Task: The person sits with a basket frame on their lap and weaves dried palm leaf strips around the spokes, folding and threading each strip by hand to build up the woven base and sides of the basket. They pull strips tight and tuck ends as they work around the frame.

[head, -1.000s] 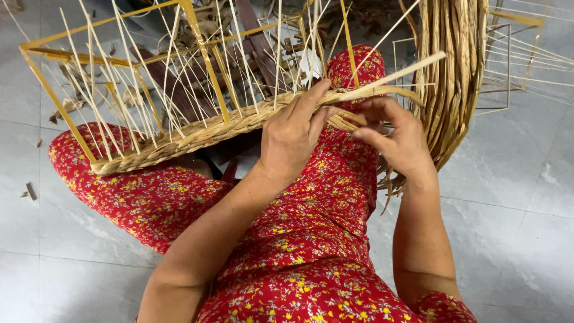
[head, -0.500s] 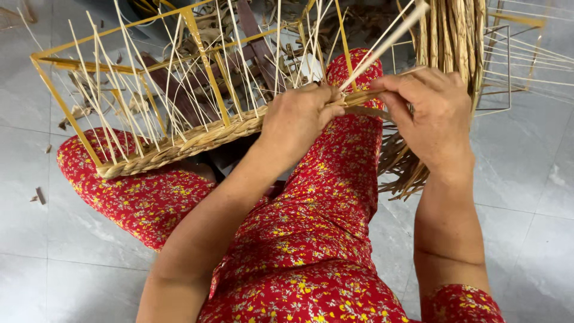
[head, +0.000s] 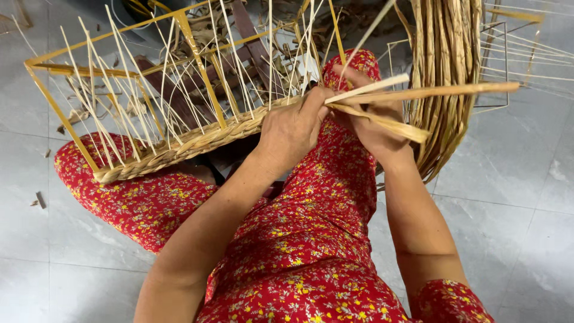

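Straw strands (head: 418, 96) pinched by left hand (head: 293, 128), right hand (head: 373, 128) at basket frame (head: 179, 143) edge.

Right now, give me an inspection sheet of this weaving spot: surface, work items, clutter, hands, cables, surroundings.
Surface: grey tiled floor; work rests on the lap in red floral cloth.
Work items: yellow wire basket frame with thin upright canes and a woven braided band along its near edge; flat fibre strands run rightward.
Clutter: dry scraps on tiles.
Hands: left hand pinches at the band's end; right hand grips the strands.
Cables: nothing seen.
Surroundings: bundle of dried fibre, another wire frame.
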